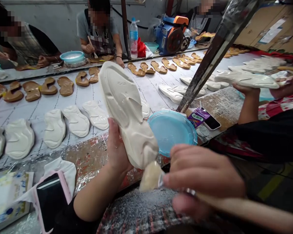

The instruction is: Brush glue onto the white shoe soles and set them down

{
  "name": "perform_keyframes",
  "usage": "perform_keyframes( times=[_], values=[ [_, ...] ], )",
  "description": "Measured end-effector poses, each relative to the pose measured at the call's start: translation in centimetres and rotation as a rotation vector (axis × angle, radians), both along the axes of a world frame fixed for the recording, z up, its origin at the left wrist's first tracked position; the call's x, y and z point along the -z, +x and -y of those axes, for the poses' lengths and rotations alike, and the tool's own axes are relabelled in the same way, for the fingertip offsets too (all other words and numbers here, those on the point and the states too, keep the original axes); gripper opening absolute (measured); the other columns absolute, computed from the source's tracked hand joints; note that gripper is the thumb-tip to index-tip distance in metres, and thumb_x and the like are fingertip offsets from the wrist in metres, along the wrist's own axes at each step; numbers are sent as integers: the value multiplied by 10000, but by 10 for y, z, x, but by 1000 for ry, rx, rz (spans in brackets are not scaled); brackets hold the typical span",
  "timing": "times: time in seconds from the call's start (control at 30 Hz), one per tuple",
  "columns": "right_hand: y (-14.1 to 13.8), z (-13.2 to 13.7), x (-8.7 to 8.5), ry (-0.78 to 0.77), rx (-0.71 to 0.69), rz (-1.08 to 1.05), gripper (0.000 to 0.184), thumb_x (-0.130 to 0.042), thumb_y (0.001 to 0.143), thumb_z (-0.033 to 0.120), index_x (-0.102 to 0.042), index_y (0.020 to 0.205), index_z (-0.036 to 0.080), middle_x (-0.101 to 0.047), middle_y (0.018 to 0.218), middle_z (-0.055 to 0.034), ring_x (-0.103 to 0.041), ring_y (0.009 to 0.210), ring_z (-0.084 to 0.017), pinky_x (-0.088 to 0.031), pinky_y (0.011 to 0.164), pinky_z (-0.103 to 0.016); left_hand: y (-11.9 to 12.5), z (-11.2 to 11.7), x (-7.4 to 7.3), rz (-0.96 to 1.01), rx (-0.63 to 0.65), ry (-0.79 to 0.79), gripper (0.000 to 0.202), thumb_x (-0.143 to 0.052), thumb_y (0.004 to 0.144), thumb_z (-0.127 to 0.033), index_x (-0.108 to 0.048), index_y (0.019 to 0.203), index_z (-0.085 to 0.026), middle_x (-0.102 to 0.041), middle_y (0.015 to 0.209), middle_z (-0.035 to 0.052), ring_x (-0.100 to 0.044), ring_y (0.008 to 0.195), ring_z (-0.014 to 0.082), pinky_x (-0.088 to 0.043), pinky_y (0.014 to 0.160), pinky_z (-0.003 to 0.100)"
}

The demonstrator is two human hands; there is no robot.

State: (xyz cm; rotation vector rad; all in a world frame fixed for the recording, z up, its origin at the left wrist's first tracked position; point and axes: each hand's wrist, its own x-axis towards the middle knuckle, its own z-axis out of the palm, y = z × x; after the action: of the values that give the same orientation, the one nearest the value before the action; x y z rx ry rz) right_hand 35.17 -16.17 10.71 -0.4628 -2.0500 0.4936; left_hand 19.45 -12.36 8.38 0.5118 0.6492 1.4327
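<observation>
Seen from the head camera, the left hand (117, 146) holds a white sole (126, 113) tilted up toward 12 o'clock, the right hand (202, 175) closes narrowly on a brush (151, 177) touching its lower end, a blue plate (172, 131) sits just beside at 2 o'clock, and the bench edge (87, 162) runs close at 9 o'clock.

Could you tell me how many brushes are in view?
3 brushes: one in the right hand, one with the far-left co-worker, one with the centre co-worker. Others may be hidden.
</observation>
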Motion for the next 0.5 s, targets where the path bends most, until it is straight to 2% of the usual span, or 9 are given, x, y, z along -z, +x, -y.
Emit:
perform_keyframes(
  times=[0.07, 0.13, 0.2, 0.27, 0.4, 0.5],
  values=[
    [2, -3, -2, -49, 101, -105, 213, -603, 1014, 317, -681, 883, 168, -671, 677, -26, -635, 613, -132, -524, 628, -300, 2, 0, -3, 14, 53, -2, 649, -334, 984, -704, -716, 1114, -195, -760, 981, 85, -626, 1272, 331, -557, 1024, 426],
    [0, -5, 2, 4, 134, -156, 233, -601, 1001, 302, -658, 816, 172, -646, 629, -19, -610, 565, -128, -493, 577, -295, 3, -1, -5, 26, 64, -35, 676, -307, 982, -717, -707, 1118, -190, -754, 986, 98, -630, 1260, 334, -552, 1030, 446],
    [-3, -5, 9, 58, 43, -110, 303, -540, 1020, 306, -628, 763, 172, -589, 550, -4, -542, 479, -118, -443, 512, -299, 1, -2, -7, 20, 29, -85, 689, -296, 982, -723, -706, 1096, -181, -750, 982, 111, -635, 1247, 336, -544, 1039, 470],
    [-2, -5, 15, 45, -16, -115, 312, -514, 1036, 318, -643, 798, 164, -572, 540, 2, -525, 464, -118, -438, 503, -302, -2, -5, -7, 3, -3, -115, 704, -291, 982, -728, -708, 1089, -171, -747, 1006, 120, -623, 1262, 344, -539, 1043, 483],
    [4, -7, 23, -24, 79, -220, 188, -593, 990, 266, -671, 850, 168, -625, 619, -14, -580, 530, -125, -477, 551, -293, -8, -10, -7, -12, -23, -112, 740, -280, 980, -741, -721, 1121, -163, -745, 1047, 107, -602, 1287, 358, -546, 1025, 459],
    [8, -4, 22, -1, 2, -119, 266, -555, 1008, 281, -635, 786, 157, -585, 564, -2, -524, 483, -113, -436, 524, -298, -10, -12, -3, 12, -59, -98, 659, -318, 1010, -682, -730, 1090, -174, -759, 972, 78, -659, 1209, 313, -553, 1022, 427]
  ],
)
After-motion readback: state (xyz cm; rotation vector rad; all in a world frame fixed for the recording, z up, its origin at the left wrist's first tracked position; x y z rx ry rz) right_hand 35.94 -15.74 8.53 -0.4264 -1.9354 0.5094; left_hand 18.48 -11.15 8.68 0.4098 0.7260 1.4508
